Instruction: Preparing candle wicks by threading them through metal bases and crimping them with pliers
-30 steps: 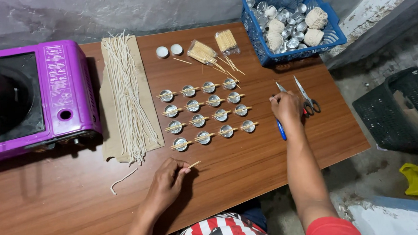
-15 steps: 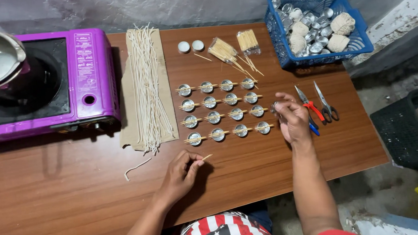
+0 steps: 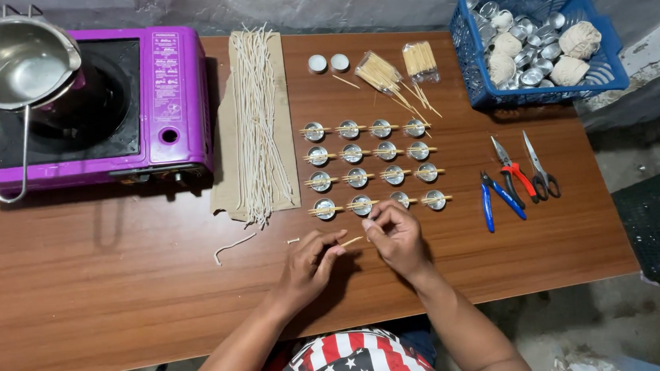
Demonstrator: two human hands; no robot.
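My left hand (image 3: 308, 265) pinches a thin wooden stick (image 3: 352, 241) just above the table. My right hand (image 3: 396, 235) meets it from the right, its fingertips closed on the stick's other end. Just beyond both hands, small round metal cups (image 3: 374, 164) sit in several neat rows, most with a stick laid across the rim. The nearest row lies right in front of my right hand's knuckles. A short piece of white wick (image 3: 234, 245) and a tiny white scrap (image 3: 293, 241) lie to the left of my left hand.
Long white wicks (image 3: 257, 113) lie on brown cardboard beside a purple stove (image 3: 179, 95) carrying a steel pot (image 3: 13, 63). Stick bundles (image 3: 395, 71) and two white candles (image 3: 328, 62) sit at the back. A blue basket (image 3: 612, 61) holds cups and twine balls. Pliers and scissors (image 3: 513, 178) lie right.
My right hand left the tools at the right, came across past the cups and joined my left hand at the stick. The view shifted left, showing more of the stove and pot.
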